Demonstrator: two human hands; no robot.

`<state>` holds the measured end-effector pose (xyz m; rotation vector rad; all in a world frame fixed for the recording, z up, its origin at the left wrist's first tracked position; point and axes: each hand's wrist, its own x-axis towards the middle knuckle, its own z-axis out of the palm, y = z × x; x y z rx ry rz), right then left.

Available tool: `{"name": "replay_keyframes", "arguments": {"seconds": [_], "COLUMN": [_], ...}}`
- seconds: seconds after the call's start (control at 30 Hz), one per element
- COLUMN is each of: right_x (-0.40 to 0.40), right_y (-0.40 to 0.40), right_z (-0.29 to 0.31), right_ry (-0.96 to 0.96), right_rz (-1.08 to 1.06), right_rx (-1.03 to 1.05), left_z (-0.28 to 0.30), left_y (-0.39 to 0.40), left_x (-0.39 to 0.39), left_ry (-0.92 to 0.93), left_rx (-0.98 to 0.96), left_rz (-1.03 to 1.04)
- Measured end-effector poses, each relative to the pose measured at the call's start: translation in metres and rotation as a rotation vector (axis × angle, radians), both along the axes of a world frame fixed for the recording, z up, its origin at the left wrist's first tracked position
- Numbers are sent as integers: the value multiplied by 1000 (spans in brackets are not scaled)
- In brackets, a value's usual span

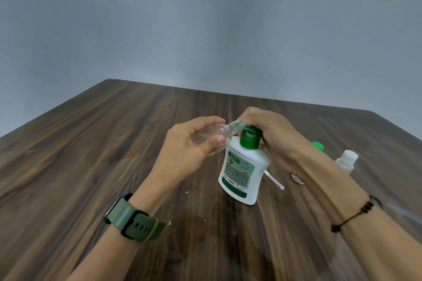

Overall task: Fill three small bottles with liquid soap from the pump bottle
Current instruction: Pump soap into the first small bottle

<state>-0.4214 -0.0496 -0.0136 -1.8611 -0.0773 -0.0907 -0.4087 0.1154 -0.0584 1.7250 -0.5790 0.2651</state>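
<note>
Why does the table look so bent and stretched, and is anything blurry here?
Head view: the wide-angle lens splays the table edges outward; soft, even light, faint shadow on the wall; the clear small bottle in the left hand looks smeared at its neck beside the pump bottle.

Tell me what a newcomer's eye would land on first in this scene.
First, the white pump bottle with its green pump, standing mid-table, the right hand on its pump head. Beside it, the left hand holds a clear small bottle tilted with its mouth at the nozzle. Next, the green watch strap on the left wrist, and another capped clear bottle at the table's right edge.
</note>
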Motion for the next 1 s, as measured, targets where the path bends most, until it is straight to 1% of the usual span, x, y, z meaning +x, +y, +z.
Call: {"name": "replay_keyframes", "arguments": {"seconds": [0.1, 0.2, 0.53, 0.67, 0.77, 0.87, 1.0], "right_x": [1, 2, 6, 4, 3, 5, 5], "right_y": [-2, -2, -1, -2, -2, -1, -2], "right_z": [6, 3, 5, 0, 5, 6, 3], "right_ry": [-17, -12, -32, -36, -47, -48, -61], "right_rz": [-28, -35, -26, -16, -17, -40, -36], "right_rx": [-46, -43, -120, -40, -159, -127, -166], "left_z": [2, 2, 2, -1, -2, -2, -1], "left_y": [-2, -3, -3, -4, -6, -6, -7], "left_x": [0, 1, 0, -1, -3, -1, 0], "left_ry": [-15, -26, -4, -9, 19, 16, 33], "left_rx": [-1, 31, -19, -20, -78, -75, -91], "left_rz": [11, 12, -28, -37, -43, -31, -38]}}
